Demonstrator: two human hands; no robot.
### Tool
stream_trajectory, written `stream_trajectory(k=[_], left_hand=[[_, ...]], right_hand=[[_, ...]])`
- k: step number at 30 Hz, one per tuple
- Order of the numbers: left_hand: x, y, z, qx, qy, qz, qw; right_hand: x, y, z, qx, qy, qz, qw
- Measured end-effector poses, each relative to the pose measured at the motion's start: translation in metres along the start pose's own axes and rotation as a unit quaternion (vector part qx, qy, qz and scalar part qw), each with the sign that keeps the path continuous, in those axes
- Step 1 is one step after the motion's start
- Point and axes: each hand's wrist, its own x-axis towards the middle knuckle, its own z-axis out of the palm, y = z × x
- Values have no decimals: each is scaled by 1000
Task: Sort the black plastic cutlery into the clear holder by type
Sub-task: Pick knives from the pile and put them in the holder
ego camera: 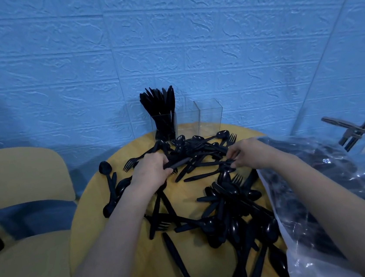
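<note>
Head view: L hand grips knife, long axis pointing right.
R hand: pinching at pile piece, unclear.
Holder: beyond, L hand nearer.

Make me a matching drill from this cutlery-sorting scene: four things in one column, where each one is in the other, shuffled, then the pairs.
Things
1. knives
2. plastic bag
3. chair
4. left hand

Places or states
A. left of the yellow table
B. standing upright in the left compartment of the clear holder
C. gripping a black piece over the pile
D. on the table's right edge, beside the right arm

Pairs: 1-B, 2-D, 3-A, 4-C
</note>
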Motion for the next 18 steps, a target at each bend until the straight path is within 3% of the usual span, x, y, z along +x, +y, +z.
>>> stream_trajectory(k=[13,18], left_hand=[[2,-9,-3,-98,27,-19,995],[6,-10,-15,-188,56,-13,981]], right_hand=[[11,-1,13,-14,-4,-18,1000],[9,-2,11,7,-19,-35,999]])
